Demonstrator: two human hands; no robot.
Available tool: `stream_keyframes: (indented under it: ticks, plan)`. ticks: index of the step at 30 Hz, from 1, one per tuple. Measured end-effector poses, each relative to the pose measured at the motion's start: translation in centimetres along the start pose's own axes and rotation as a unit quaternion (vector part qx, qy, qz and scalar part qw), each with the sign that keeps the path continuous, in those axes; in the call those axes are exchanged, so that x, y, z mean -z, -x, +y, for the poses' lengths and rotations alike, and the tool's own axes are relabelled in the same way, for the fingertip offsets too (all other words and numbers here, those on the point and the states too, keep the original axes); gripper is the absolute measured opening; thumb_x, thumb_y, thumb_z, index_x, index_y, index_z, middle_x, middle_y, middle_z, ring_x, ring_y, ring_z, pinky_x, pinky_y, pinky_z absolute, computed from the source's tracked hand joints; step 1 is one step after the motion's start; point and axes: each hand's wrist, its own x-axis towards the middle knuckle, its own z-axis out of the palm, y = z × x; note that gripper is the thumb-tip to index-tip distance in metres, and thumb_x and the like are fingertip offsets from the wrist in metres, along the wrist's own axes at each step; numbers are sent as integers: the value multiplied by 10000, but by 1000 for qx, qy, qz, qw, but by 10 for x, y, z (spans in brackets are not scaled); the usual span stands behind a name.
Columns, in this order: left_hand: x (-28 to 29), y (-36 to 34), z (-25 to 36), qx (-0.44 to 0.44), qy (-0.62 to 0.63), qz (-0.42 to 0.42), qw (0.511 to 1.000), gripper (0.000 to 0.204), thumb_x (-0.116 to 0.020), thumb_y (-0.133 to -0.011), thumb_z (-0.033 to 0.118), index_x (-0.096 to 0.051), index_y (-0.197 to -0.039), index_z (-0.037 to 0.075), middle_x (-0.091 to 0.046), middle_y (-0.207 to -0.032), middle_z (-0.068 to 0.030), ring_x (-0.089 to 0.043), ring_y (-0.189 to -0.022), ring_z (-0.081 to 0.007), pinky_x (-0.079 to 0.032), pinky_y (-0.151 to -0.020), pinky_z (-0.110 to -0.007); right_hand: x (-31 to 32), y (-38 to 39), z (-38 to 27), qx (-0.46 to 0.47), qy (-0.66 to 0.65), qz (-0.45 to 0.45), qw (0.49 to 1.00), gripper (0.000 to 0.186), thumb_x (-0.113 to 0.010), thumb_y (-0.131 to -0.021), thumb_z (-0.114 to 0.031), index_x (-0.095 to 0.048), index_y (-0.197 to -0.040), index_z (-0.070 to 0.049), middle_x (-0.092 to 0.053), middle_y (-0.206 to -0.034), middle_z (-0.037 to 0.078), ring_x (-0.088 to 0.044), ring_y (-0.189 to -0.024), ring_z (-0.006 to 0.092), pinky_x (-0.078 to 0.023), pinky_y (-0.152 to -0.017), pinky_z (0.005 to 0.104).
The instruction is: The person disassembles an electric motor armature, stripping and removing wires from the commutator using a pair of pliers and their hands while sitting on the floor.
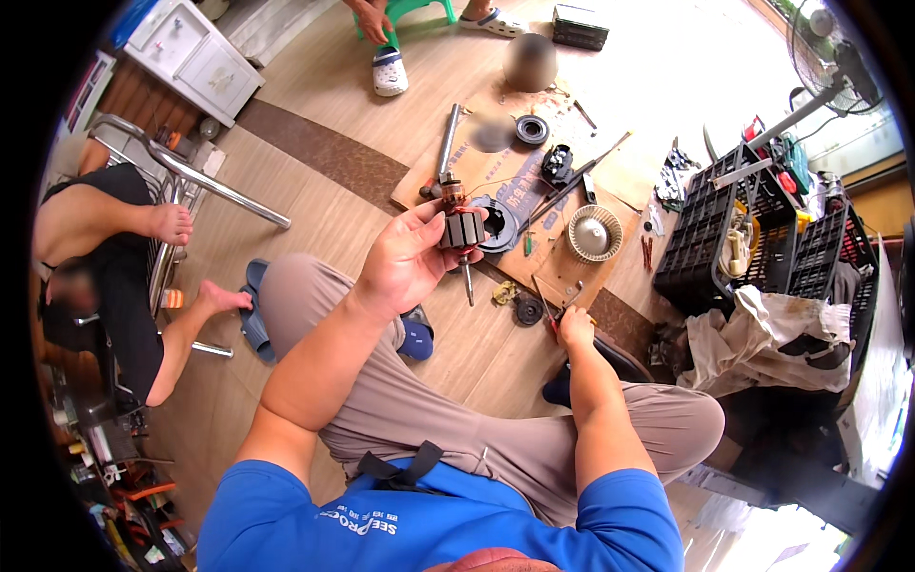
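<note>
My left hand (410,248) holds a motor armature (463,227) with a copper commutator at the top and a shaft pointing down. Behind it on a cardboard sheet (610,181) lie a round dark housing (495,226) and a metal bar (448,133). My right hand (576,327) is closed on a red-handled tool (556,322) at the cardboard's front edge; its working end is hard to make out. Nearby are a black round part (529,310), a small yellowish piece (505,294) and a silver fan wheel (594,234).
Black plastic crates (701,243) with tools and cloth stand right, near a standing fan (820,57). Barefoot people and sandalled feet are around, by a metal chair (248,210) and green stool (424,11). A white cabinet (191,57) stands upper left. Blue slippers (255,315) lie left.
</note>
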Motion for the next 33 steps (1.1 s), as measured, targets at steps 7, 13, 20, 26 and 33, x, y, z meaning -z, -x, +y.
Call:
stream_keyframes:
  ticks: [7,13,20,26,33]
  plan:
    - [-6,-5,-4,31,-24,-11,999,515,-581,-962,253,-438,-1357,-45,-551,-1302,-226,-621,-1103,-327,-553,-889,-391,-9,-11,7,43,68,24,997,213,-517,-902,-173,-645,-1033,-65,-597,-1111,141,-586,-1078,324,-492,-863,428]
    - [-4,-3,-2,27,4,-17,999,532,-558,-972,278,-422,-1367,-51,-540,-1309,-237,-611,-1103,-325,-551,-876,-384,11,-4,3,84,119,-23,989,257,-484,-932,-204,-673,-1080,-112,-659,-1124,95,-588,-1087,278,-459,-880,450]
    - [-8,2,4,30,31,-42,998,524,-523,-990,316,-428,-1370,-32,-529,-1322,-237,-616,-1085,-307,-547,-857,-377,42,14,-13,184,-37,-9,982,199,-675,-825,-253,-637,-973,-124,-702,-941,153,-666,-912,347,-510,-780,465]
    - [-18,7,4,12,14,-87,996,460,-553,-984,273,-467,-1360,23,-546,-1314,-216,-632,-1090,-288,-560,-855,-391,146,58,-91,255,-378,-100,884,269,-780,-796,-162,-673,-1011,-40,-657,-786,59,-574,-723,121,-491,-692,308]
    - [-26,12,-3,0,-31,-90,995,413,-599,-962,209,-504,-1319,24,-569,-1289,-187,-631,-1086,-257,-560,-863,-390,268,141,-97,222,-573,-289,734,178,-701,-904,-207,-662,-993,-59,-553,-691,-46,-462,-562,28,-366,-503,190]
